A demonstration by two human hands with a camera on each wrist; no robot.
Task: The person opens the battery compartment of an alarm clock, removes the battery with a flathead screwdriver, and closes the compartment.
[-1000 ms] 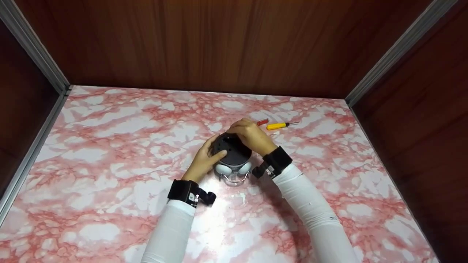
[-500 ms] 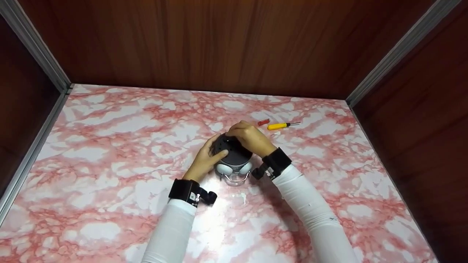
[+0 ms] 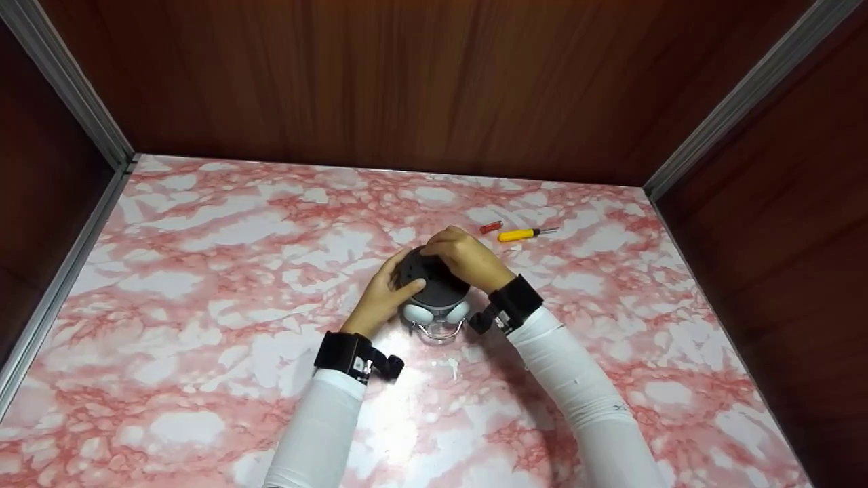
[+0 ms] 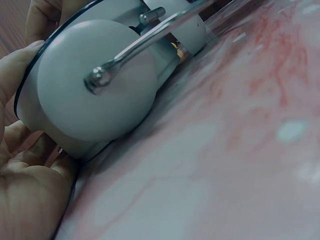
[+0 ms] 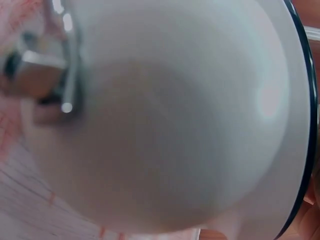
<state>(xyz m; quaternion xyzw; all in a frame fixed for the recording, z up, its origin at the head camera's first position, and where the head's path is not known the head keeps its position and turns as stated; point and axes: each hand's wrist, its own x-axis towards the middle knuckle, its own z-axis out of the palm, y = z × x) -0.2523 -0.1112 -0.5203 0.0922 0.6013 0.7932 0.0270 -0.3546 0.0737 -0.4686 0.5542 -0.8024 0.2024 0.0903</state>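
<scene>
Marble table (image 3: 203, 271), hands (image 3: 380, 298) gripping round device (image 3: 434, 288)

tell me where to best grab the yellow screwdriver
Probably by its yellow handle, the thick end of the screwdriver, coming from above. It lies flat on the table, thin metal tip pointing right, apart from both hands and the small red tool beside it.

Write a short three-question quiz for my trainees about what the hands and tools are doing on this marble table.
1. True or false: both hands grip the round black-backed device.
2. Which tool lies farther to the right on the table: A) the red screwdriver, B) the yellow screwdriver?
3. Fill in: neither the left hand nor the right hand touches a ____.

Key: 1 true; 2 B; 3 screwdriver.
</scene>
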